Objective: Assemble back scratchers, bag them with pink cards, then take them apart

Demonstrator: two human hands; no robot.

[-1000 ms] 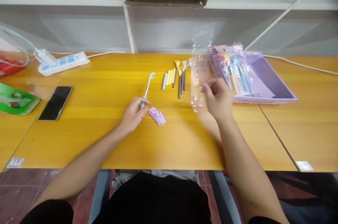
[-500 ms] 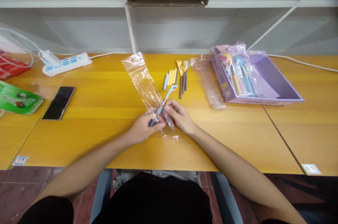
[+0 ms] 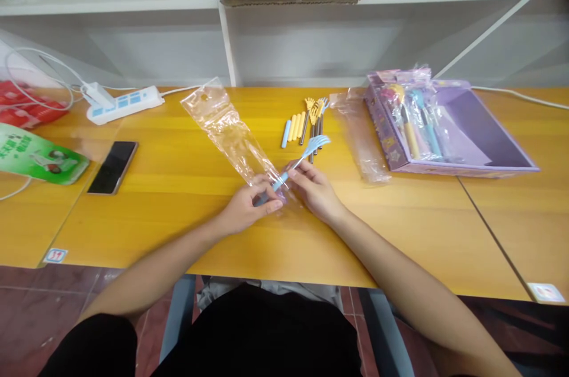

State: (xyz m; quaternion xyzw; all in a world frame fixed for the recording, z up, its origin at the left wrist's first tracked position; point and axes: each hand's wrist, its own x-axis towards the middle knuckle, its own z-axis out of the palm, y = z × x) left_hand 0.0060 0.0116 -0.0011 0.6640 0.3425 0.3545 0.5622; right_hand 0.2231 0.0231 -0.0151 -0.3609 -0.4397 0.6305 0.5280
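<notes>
My left hand point(image 3: 246, 209) pinches the grey handle end of a small blue back-scratcher point(image 3: 306, 152) whose claw head points up and to the right. My right hand point(image 3: 315, 190) is closed on the near end of a long clear plastic bag point(image 3: 226, 128), which stretches away to the upper left over the yellow table point(image 3: 178, 152). The scratcher's shaft lies against the bag's near end between my two hands. Whether its handle is inside the bag I cannot tell.
Several yellow and blue scratchers and caps point(image 3: 306, 122) lie behind my hands. More clear bags point(image 3: 362, 140) and a purple box point(image 3: 448, 128) of packed scratchers sit at the right. A phone point(image 3: 113, 159), a power strip point(image 3: 124, 103) and a green packet point(image 3: 35, 155) are at the left.
One second ago my right hand was over at the bags by the purple box; it brought one bag to the scratcher in my left hand. The scratcher's head now points further right.
</notes>
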